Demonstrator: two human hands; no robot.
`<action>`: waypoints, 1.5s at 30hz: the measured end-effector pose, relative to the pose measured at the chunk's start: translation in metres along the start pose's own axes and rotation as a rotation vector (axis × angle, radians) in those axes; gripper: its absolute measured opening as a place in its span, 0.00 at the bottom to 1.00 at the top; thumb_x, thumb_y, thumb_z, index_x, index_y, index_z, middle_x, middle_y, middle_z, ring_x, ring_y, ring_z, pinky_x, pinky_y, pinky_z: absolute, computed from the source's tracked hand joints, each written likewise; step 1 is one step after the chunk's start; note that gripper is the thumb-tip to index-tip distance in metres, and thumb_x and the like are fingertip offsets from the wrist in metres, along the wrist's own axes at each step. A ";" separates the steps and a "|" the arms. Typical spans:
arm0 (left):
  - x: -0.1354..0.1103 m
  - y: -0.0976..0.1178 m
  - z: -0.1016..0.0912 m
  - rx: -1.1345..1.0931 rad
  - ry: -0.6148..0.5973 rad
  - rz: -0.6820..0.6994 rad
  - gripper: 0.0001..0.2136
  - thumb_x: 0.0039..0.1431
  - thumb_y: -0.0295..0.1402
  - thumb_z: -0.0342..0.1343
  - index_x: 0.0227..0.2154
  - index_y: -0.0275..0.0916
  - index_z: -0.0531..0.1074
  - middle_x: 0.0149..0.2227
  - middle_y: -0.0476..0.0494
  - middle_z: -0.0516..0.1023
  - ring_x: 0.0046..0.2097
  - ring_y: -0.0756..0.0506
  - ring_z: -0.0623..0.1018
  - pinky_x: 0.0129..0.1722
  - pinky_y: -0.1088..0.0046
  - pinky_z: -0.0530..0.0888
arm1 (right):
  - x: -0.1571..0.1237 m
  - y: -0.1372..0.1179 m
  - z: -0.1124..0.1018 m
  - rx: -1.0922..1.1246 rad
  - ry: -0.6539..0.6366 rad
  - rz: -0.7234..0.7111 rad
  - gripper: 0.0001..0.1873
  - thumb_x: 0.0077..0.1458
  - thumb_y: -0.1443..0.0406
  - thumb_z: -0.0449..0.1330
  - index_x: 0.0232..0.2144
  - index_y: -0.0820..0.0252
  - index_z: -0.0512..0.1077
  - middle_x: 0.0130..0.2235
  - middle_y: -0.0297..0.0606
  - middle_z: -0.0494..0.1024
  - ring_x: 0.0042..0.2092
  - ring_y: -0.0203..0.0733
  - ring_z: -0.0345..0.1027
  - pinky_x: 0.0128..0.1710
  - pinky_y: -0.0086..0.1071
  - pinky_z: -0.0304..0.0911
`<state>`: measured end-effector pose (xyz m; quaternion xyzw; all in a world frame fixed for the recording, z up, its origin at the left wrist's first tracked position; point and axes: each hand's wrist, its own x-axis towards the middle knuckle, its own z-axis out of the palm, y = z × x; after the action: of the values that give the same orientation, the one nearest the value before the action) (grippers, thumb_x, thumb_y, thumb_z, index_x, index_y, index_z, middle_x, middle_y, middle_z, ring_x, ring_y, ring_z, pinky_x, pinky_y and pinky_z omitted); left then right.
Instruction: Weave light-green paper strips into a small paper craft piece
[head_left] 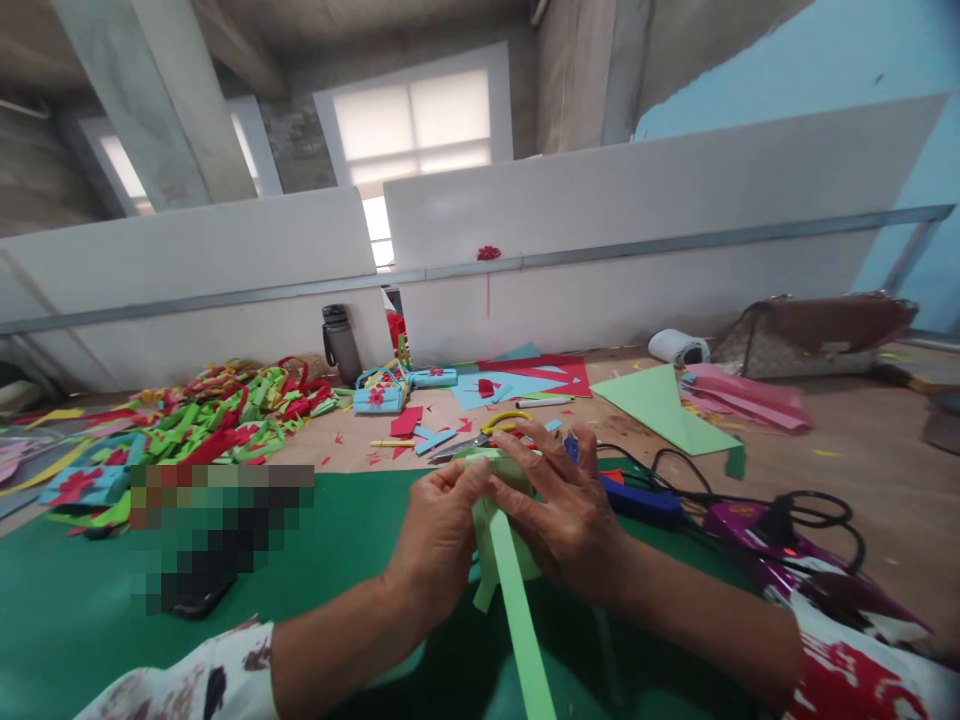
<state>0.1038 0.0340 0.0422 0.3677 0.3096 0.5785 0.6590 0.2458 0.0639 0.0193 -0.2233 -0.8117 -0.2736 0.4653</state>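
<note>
Over the green mat point(337, 640), my left hand point(435, 540) pinches the upper end of a light green paper piece point(487, 545) between thumb and fingers. My right hand point(574, 520) grips the same piece from the other side, its fingers bent over the top edge. A long light green paper strip point(514, 600) hangs from between the hands toward me. Part of the piece is hidden behind my fingers. Just beyond my hands lie scissors with yellow handles point(506, 420). A blue tool point(641, 500), its kind unclear, rests to the right of my right hand.
A heap of green and red paper pieces point(232, 410) lies at left, near a grey bottle point(342, 342). Small blue paper bags point(379, 393) stand at the back. Coloured sheets point(667, 400) spread rightward. Black cables run to a purple power strip point(739, 530). A dark phone-like object point(202, 595) lies left.
</note>
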 end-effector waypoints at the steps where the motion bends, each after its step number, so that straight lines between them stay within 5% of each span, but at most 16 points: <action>1: 0.001 0.000 0.000 0.013 0.007 0.004 0.13 0.45 0.36 0.66 0.32 0.34 0.74 0.25 0.46 0.77 0.27 0.47 0.77 0.30 0.72 0.72 | -0.001 0.000 0.000 -0.004 -0.004 0.003 0.14 0.57 0.70 0.52 0.42 0.57 0.74 0.53 0.49 0.72 0.59 0.56 0.57 0.56 0.60 0.41; 20: 0.008 0.003 -0.006 0.073 0.003 0.016 0.16 0.40 0.39 0.68 0.26 0.34 0.71 0.21 0.48 0.74 0.24 0.49 0.75 0.24 0.77 0.68 | -0.007 0.000 0.002 0.036 -0.114 -0.120 0.17 0.54 0.70 0.52 0.46 0.58 0.71 0.56 0.49 0.69 0.62 0.56 0.52 0.58 0.61 0.34; 25: 0.009 0.002 -0.009 0.121 -0.003 0.073 0.14 0.47 0.40 0.65 0.28 0.34 0.72 0.24 0.49 0.75 0.25 0.51 0.73 0.26 0.77 0.69 | -0.001 0.004 -0.007 0.164 -0.115 -0.166 0.22 0.61 0.53 0.48 0.45 0.63 0.71 0.55 0.53 0.68 0.62 0.60 0.51 0.57 0.63 0.35; 30: 0.008 0.002 -0.011 0.210 0.029 0.100 0.13 0.49 0.41 0.63 0.28 0.35 0.73 0.22 0.50 0.74 0.23 0.52 0.70 0.24 0.78 0.67 | 0.011 0.004 -0.012 0.260 -0.008 0.176 0.12 0.60 0.63 0.53 0.42 0.62 0.70 0.46 0.47 0.74 0.56 0.54 0.60 0.54 0.54 0.50; 34: 0.006 0.002 -0.010 0.283 0.036 0.096 0.12 0.45 0.37 0.66 0.21 0.34 0.72 0.19 0.51 0.72 0.20 0.54 0.68 0.21 0.80 0.64 | 0.019 0.003 -0.014 0.340 -0.050 0.444 0.04 0.55 0.66 0.59 0.35 0.58 0.71 0.38 0.39 0.75 0.44 0.46 0.67 0.47 0.45 0.60; 45: -0.003 0.007 -0.004 0.404 -0.031 0.118 0.08 0.48 0.34 0.62 0.25 0.33 0.77 0.21 0.49 0.75 0.23 0.54 0.69 0.23 0.82 0.65 | 0.032 0.004 -0.025 0.517 -0.218 0.648 0.02 0.49 0.69 0.60 0.29 0.57 0.71 0.38 0.37 0.75 0.46 0.46 0.66 0.49 0.44 0.57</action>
<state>0.0959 0.0317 0.0457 0.5187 0.3870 0.5366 0.5415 0.2496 0.0539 0.0586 -0.3705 -0.7858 0.1243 0.4793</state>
